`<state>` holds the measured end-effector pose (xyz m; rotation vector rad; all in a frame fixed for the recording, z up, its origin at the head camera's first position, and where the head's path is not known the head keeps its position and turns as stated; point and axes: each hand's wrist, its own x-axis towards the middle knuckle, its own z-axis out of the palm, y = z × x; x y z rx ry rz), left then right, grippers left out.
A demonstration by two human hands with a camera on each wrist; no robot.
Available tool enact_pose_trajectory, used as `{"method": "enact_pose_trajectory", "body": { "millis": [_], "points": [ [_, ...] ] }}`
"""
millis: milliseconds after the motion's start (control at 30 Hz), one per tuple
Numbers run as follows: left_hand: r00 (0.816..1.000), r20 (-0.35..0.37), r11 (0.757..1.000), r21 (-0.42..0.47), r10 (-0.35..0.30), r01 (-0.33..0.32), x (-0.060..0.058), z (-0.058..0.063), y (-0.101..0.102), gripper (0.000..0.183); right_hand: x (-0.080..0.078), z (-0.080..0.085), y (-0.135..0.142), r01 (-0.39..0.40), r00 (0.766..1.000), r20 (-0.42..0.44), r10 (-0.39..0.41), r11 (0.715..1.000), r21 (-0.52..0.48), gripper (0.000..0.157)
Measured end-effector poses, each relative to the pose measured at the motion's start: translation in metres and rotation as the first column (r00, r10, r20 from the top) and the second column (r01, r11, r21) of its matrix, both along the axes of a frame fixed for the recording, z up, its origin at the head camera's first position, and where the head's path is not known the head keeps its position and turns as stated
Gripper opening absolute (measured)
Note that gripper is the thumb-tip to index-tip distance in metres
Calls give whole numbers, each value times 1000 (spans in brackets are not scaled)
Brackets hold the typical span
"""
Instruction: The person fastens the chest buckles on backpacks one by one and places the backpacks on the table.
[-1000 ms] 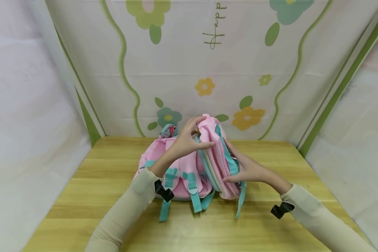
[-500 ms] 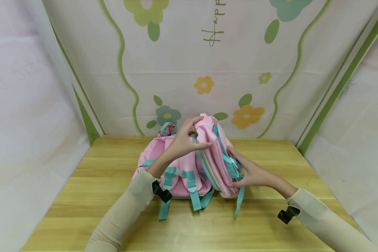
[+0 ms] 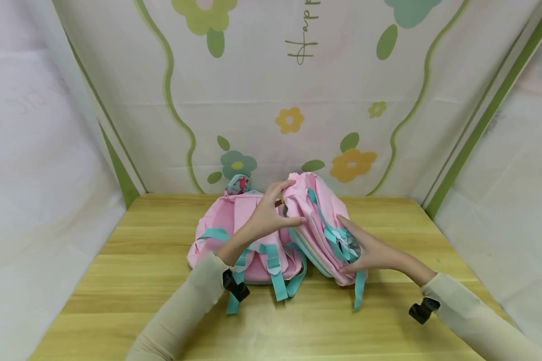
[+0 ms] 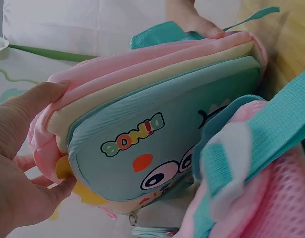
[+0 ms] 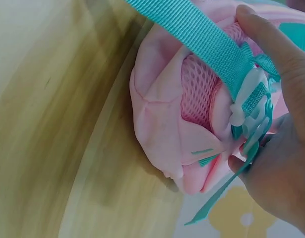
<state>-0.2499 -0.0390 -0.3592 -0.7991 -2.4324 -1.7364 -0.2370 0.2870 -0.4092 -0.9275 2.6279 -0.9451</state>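
Note:
Two pink backpacks with teal straps are side by side on the table. The right backpack [image 3: 328,203] stands tilted, its top leaning left toward the other. My left hand [image 3: 264,216] grips its top end, thumb on the near side and fingers over the far side. In the left wrist view, its teal front panel [image 4: 157,124] shows cartoon eyes and colourful letters. On the strap side, my right hand [image 3: 376,250] holds the backpack with thumb and fingers spread around the bunched straps [image 5: 197,39]. The left backpack [image 3: 219,215] lies strap side up under my left forearm.
A small patterned teal piece [image 3: 238,184] sticks up behind the left backpack. Loose strap ends [image 3: 278,287] hang toward the front of the wooden table [image 3: 131,281]. Flower-printed cloth [image 3: 235,90] walls in the back and both sides.
The right backpack has turned and shifted right at its lower end, showing more of its strap side. My right hand moved right with it; my left hand kept its hold on the top.

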Motion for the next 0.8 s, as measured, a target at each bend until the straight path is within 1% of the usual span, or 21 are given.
{"method": "enact_pose_trajectory", "body": {
  "millis": [233,400,633,800],
  "points": [
    [999,34,1000,0,24,-24,9,-16,11,90,0,-3,19,10,1000,28,-12,997,73,135],
    [998,50,999,-2,35,-35,16,-27,22,88,-1,-1,31,3,999,39,-7,993,117,132],
    [999,51,999,-31,17,-15,23,-40,36,87,0,5,51,-2,999,35,-4,984,179,131],
    [998,70,998,-62,8,-4,26,-49,41,86,-2,7,64,-20,999,42,13,984,176,128]
  ]
}}
